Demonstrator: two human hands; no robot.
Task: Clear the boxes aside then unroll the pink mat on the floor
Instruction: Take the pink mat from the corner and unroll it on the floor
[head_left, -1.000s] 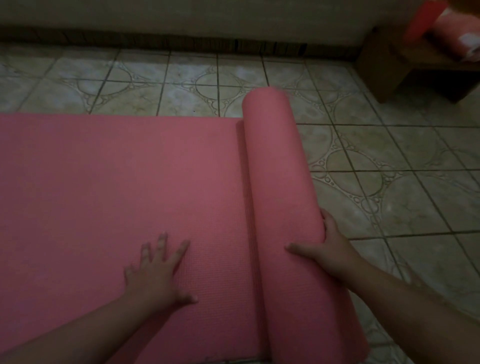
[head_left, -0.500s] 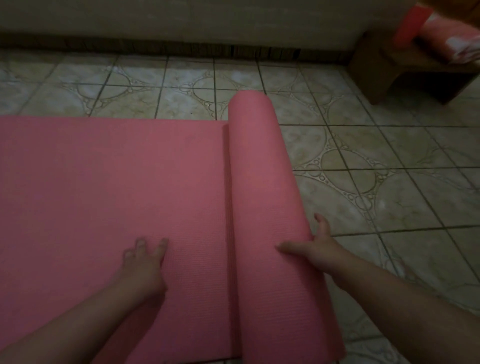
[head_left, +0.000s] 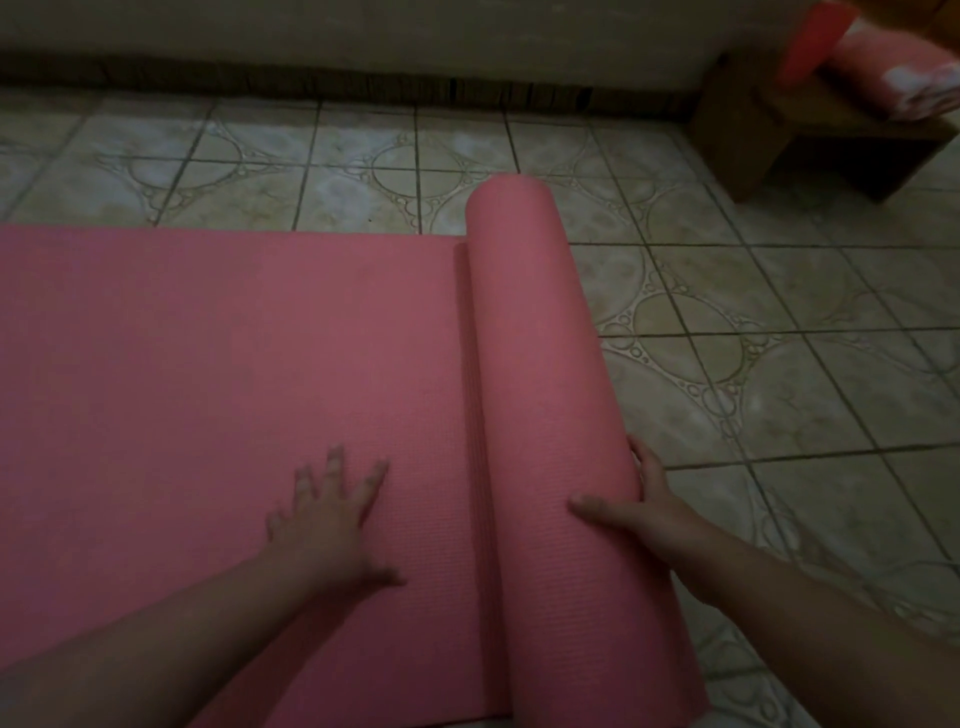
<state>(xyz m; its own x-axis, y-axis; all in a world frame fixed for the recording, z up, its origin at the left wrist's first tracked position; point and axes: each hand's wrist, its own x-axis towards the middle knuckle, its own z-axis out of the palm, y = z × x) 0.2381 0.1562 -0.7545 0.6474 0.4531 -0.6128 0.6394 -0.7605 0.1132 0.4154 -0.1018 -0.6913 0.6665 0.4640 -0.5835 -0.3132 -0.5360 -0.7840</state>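
The room is dim, with a patterned tile floor (head_left: 727, 364) running to a wall (head_left: 363, 31) far ahead of my fingers. A low wooden bench (head_left: 779, 124) stands at the far right, well apart from my hands, with a pink bundle (head_left: 893, 78) on it. No boxes are in view.

The pink mat (head_left: 208, 389) lies flat under and to the left of my left hand (head_left: 327, 525). The remaining roll (head_left: 545, 389) lies just right of that hand and runs away from me. My left-hand fingers are straight and spread, pressing flat on the unrolled sheet. My right hand (head_left: 639, 519) cups the right flank of the roll, thumb lying across its top and the other fingers curved against its side.

Hazards, as I judge them:
- Both hands act on the near end only; the far end may lag and the roll may skew.
- If the left hand lifts, the flat sheet may slide on the tile.

Clearance: bare tile lies open right of my right hand. The mat's far edge lies well short of the wall. The bench sits ahead and right, and I judge it outside the roll's path.
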